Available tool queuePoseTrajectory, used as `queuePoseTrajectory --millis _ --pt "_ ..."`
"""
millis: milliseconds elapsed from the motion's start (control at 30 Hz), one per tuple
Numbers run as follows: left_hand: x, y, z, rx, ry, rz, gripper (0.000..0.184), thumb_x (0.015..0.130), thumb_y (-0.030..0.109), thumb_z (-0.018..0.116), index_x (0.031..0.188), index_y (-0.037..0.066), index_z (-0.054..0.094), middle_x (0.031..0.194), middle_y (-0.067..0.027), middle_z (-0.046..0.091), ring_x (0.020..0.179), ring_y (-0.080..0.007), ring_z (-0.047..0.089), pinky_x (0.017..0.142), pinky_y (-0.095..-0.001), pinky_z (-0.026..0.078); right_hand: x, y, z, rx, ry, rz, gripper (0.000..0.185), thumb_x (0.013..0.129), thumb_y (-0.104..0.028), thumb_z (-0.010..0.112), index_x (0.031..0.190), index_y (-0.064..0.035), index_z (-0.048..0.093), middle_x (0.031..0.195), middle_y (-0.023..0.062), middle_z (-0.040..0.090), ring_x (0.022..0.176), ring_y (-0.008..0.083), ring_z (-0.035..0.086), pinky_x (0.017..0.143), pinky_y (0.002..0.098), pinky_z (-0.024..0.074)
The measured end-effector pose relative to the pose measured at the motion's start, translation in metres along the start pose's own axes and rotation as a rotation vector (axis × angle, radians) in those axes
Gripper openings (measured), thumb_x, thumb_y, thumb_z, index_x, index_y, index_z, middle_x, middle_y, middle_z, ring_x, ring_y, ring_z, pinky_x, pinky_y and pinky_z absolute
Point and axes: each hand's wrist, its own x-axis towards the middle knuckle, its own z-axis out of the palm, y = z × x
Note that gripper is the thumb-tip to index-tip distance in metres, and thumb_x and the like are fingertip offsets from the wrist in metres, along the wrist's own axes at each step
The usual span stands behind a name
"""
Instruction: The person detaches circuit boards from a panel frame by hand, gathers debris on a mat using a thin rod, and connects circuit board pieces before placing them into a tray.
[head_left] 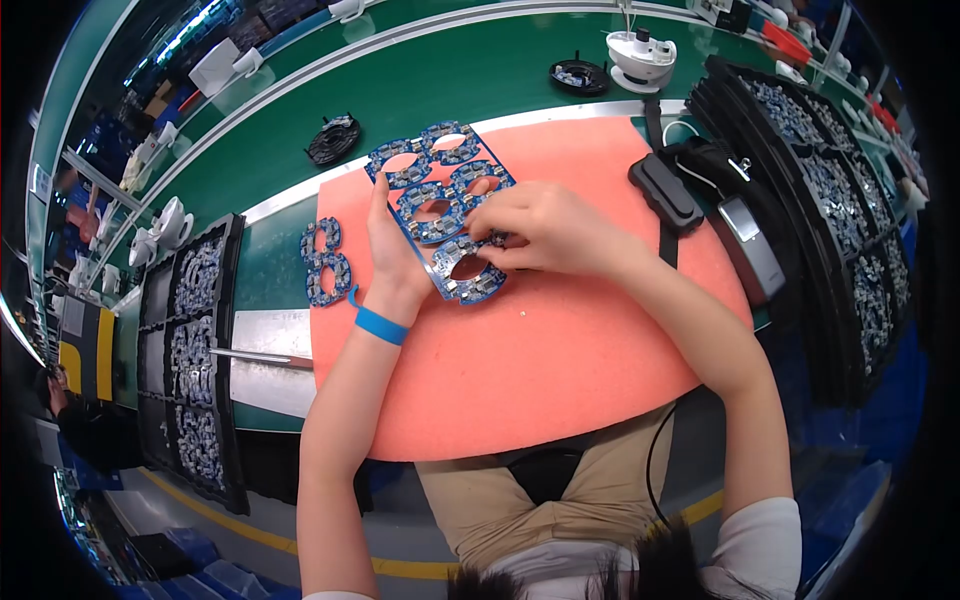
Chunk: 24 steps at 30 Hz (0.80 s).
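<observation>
A blue circuit board panel with several ring-shaped sections is held up over the pink mat. My left hand grips its left edge, thumb along the near side, a blue band round the wrist. At the panel's right side, my right hand has its fingers bent and pressed on the lower ring sections; what lies between the fingertips is partly hidden. A separate two-ring blue board rests at the mat's left edge.
Black trays of boards stand at left and right. A black case and a grey-black device lie at the mat's right. Beyond are two black round parts and a white device on the green surface.
</observation>
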Motion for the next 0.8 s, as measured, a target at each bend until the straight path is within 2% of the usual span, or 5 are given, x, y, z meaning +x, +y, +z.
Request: queuePoseTrajectory --millis 100,233,333,533,800 --pt "0.001 0.001 -0.004 0.008 -0.066 -0.005 0.067 0.096 0.054 0.02 0.135 0.002 0.04 0.121 -0.0273 0.054 0.111 -0.0393 0.056 0.094 -0.0487 0.048 0.004 0.001 0.019 -0.222 0.265 -0.419 0.016 0.075 -0.017 0.073 0.087 -0.0096 0.065 0.096 0.0003 0.067 0.085 0.0194 0.064 0.076 0.0321 0.0517" --pt "0.004 -0.001 -0.003 0.0 -0.054 0.026 0.067 0.096 0.053 0.021 0.135 0.002 0.04 0.121 -0.0276 0.054 0.111 -0.0393 0.056 0.095 -0.0489 0.047 0.004 -0.003 0.023 -0.198 0.257 -0.365 0.013 0.078 -0.015 0.071 0.088 -0.0093 0.066 0.094 0.0012 0.067 0.084 0.0204 0.064 0.074 0.0328 0.0521" --pt "0.005 -0.002 -0.001 0.017 -0.057 0.031 0.067 0.097 0.053 0.021 0.135 0.001 0.04 0.121 -0.0278 0.054 0.112 -0.04 0.055 0.096 -0.0492 0.047 0.001 -0.008 0.016 0.107 0.101 0.057 0.012 0.079 -0.012 0.07 0.089 -0.0082 0.066 0.094 0.0024 0.068 0.083 0.0212 0.065 0.072 0.0329 0.0527" --pt "0.007 -0.002 -0.003 0.009 -0.067 0.002 0.069 0.096 0.055 0.022 0.135 0.0 0.039 0.121 -0.0285 0.053 0.113 -0.042 0.054 0.096 -0.0506 0.047 0.002 -0.007 0.018 -0.177 0.257 -0.449 0.017 0.08 -0.015 0.069 0.097 -0.0122 0.068 0.105 0.0005 0.066 0.092 0.0208 0.062 0.082 0.0332 0.0504" --pt "0.003 -0.001 0.0 0.026 -0.072 0.036 0.072 0.096 0.056 0.022 0.137 -0.002 0.036 0.121 -0.031 0.052 0.114 -0.0439 0.052 0.095 -0.0512 0.047 0.005 -0.007 0.03 -0.105 0.212 -0.415 0.019 0.076 -0.014 0.068 0.095 -0.014 0.068 0.104 -0.001 0.065 0.091 0.02 0.06 0.08 0.0342 0.0491"
